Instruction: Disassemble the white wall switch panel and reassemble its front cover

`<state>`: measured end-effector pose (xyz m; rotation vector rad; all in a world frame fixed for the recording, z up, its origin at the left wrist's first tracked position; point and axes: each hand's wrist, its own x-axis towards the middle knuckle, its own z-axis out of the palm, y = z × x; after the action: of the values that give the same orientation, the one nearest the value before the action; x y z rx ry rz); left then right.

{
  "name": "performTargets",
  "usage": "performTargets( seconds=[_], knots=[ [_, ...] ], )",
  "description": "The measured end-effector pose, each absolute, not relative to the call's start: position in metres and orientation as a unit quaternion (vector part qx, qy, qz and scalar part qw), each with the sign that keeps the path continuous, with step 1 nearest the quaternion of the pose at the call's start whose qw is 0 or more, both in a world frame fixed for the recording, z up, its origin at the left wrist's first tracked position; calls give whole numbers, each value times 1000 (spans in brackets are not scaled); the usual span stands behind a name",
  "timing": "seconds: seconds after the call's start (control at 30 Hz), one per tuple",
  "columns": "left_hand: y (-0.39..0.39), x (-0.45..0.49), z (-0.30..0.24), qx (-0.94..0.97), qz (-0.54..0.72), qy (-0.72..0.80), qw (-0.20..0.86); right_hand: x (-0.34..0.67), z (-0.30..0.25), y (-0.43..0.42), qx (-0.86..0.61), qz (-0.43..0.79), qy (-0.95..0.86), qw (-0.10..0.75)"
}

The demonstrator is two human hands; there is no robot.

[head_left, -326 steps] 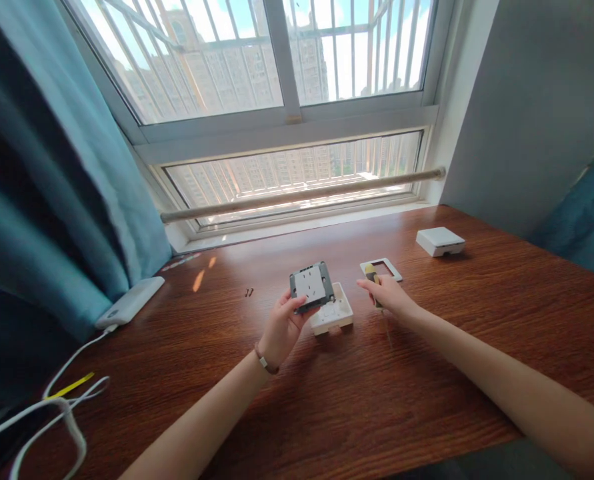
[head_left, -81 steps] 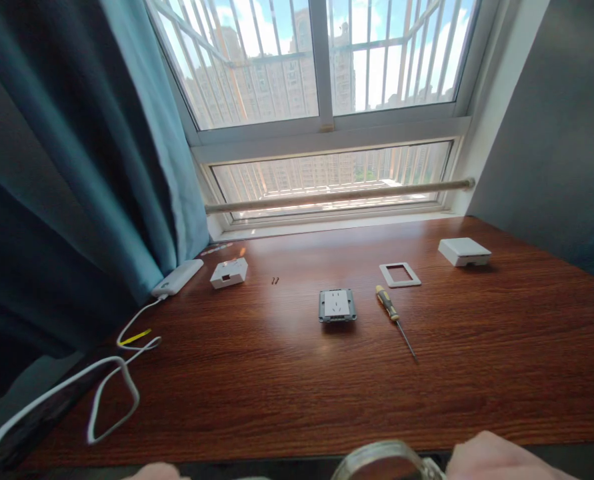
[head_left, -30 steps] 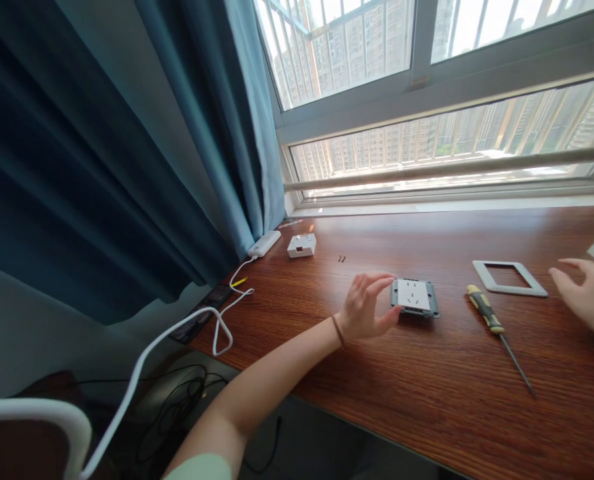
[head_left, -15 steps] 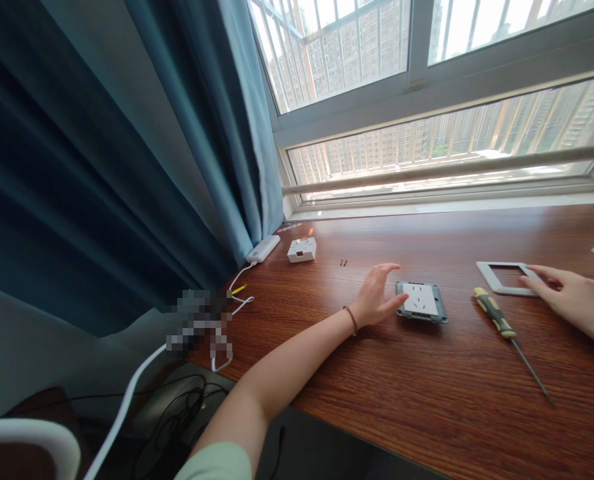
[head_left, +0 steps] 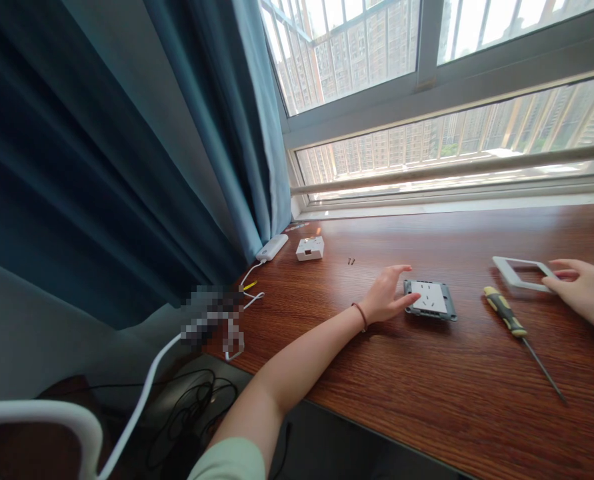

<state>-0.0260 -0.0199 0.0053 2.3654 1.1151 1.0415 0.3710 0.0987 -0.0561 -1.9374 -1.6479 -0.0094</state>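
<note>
1. The wooden worktop [head_left: 427,393] carries everything.
2. The left hand [head_left: 387,301] is loosely spread, its thumb touching the grey socket module [head_left: 429,299], which lies flat.
3. The right hand [head_left: 583,298] pinches the white frame [head_left: 511,275] at its right corner.
4. The screwdriver [head_left: 505,315] lies between them.

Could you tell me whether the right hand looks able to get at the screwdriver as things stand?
Probably yes. The screwdriver lies on the table just left of the right hand, with nothing between them. That hand holds the white frame by its edge, though, so it would likely need freeing first.
</note>
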Motion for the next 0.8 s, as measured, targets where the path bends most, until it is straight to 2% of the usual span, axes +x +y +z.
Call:
performTargets(
  seconds=[0.1,0.3,0.53,0.8],
  knots=[
    [-21,-25,6,829,364,395,158,372,-51,96,-742,44,-597,303],
    [-25,-24,6,826,362,399,163,340,-12,65,-730,47,-584,351],
    [-26,-23,5,828,359,381,200,246,33,3,-638,45,-724,257],
    [-25,-24,5,837,337,372,220,192,31,-16,-543,53,-816,190]
  ],
)
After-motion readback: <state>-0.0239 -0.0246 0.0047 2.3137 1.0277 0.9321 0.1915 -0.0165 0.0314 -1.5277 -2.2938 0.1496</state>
